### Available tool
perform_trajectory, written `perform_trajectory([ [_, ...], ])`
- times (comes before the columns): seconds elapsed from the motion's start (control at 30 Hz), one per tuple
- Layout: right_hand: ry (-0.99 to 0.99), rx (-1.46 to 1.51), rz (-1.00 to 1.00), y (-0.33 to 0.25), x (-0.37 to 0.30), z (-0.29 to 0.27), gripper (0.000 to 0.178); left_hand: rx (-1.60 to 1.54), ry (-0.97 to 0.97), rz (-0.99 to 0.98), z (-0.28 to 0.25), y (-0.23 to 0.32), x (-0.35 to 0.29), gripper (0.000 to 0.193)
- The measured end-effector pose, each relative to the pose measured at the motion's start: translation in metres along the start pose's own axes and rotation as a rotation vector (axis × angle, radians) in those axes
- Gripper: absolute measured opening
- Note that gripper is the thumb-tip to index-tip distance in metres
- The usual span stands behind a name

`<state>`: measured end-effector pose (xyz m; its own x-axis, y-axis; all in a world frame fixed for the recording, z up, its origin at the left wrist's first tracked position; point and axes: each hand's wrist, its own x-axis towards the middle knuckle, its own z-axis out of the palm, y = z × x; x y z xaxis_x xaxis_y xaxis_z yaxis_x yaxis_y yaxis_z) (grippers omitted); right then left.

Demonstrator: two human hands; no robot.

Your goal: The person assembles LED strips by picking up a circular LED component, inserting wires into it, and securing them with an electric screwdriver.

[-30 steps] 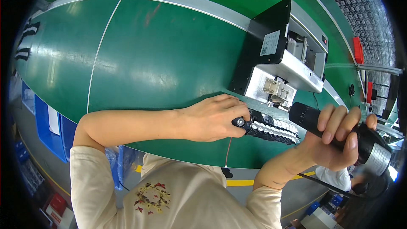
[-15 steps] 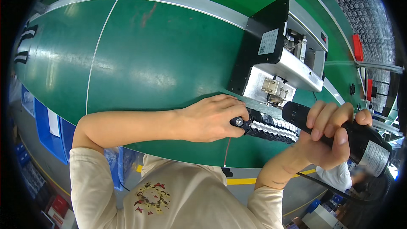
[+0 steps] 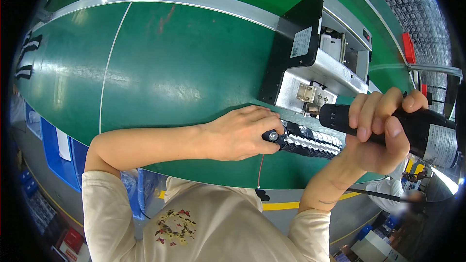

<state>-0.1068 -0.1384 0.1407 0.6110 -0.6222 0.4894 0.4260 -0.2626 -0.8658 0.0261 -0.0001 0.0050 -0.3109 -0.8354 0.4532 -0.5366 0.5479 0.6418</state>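
Note:
My left hand (image 3: 245, 133) rests on the green worktop (image 3: 160, 82), its fingers closed round the near-left end of a long black part (image 3: 313, 141) with a row of silver, overlapping segments. A round screw-like head shows at the part's end by my thumb. My right hand (image 3: 381, 128) is wrapped round a black electric screwdriver (image 3: 427, 136) with a white label. The screwdriver's dark nose points left, at the small metal outlet of a black and silver screw feeder (image 3: 335, 68). Whether its bit touches the outlet is hidden.
A thin red wire (image 3: 261, 170) hangs near the table's front edge. Blue bins (image 3: 58, 155) stand below at the left. Red trays (image 3: 407, 48) lie at the far right, and another person's pale sleeve (image 3: 386, 194) shows at the lower right.
My right hand has moved slightly up and right, and the screwdriver has turned closer to level, its rear end raised. My left hand keeps its hold on the segmented part.

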Motion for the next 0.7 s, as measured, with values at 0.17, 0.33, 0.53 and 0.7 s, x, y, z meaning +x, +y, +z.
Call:
perform_trajectory([
  [0.17, -0.053, 0.103, -0.042, -0.006, -0.022, 0.002, 0.033, 0.022, 0.019, 0.001, 0.001, -0.002, -0.002, 0.016],
  [0.33, -0.035, 0.082, -0.057, -0.011, -0.055, 0.008, 0.034, 0.018, -0.015, -0.011, 0.000, -0.002, -0.001, 0.017],
  [0.53, 0.068, 0.133, -0.019, 0.001, -0.068, 0.008, 0.035, 0.007, -0.014, -0.026, 0.000, -0.002, -0.002, 0.015],
  [0.7, 0.016, 0.077, -0.015, 0.001, -0.074, 0.008, 0.037, 0.003, -0.017, -0.031, 0.000, 0.000, -0.001, 0.014],
])
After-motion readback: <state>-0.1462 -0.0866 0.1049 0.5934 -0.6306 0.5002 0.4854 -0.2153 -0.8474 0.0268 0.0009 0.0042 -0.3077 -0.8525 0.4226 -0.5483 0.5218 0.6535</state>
